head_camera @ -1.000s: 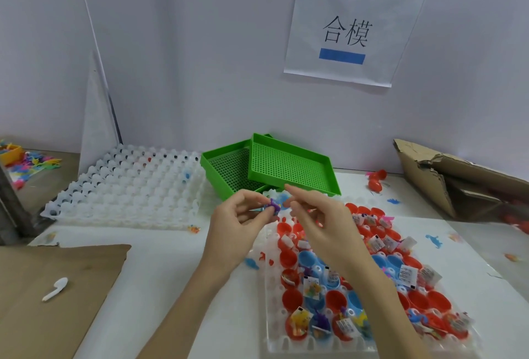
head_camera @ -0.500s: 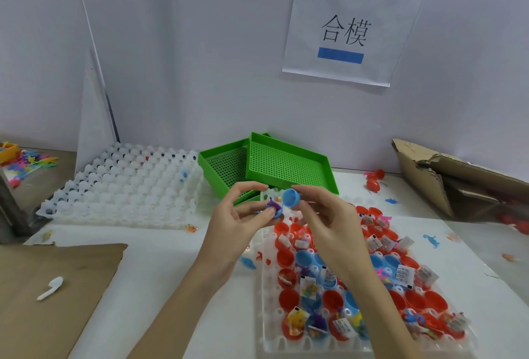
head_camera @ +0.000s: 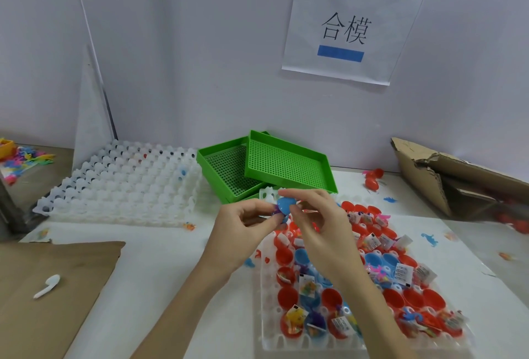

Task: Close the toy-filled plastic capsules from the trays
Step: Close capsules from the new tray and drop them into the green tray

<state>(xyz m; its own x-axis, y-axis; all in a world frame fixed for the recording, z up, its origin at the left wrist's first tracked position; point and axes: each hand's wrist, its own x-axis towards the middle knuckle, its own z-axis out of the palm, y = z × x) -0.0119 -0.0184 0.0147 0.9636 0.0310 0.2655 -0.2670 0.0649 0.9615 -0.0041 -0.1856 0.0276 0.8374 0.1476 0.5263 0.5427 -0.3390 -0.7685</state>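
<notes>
Both hands meet above the far end of the filled tray (head_camera: 312,343) — left hand (head_camera: 243,232) pinches the toy-filled half steady, right hand (head_camera: 317,224) presses the blue cap (head_camera: 286,204) on, aligned for closing.
</notes>
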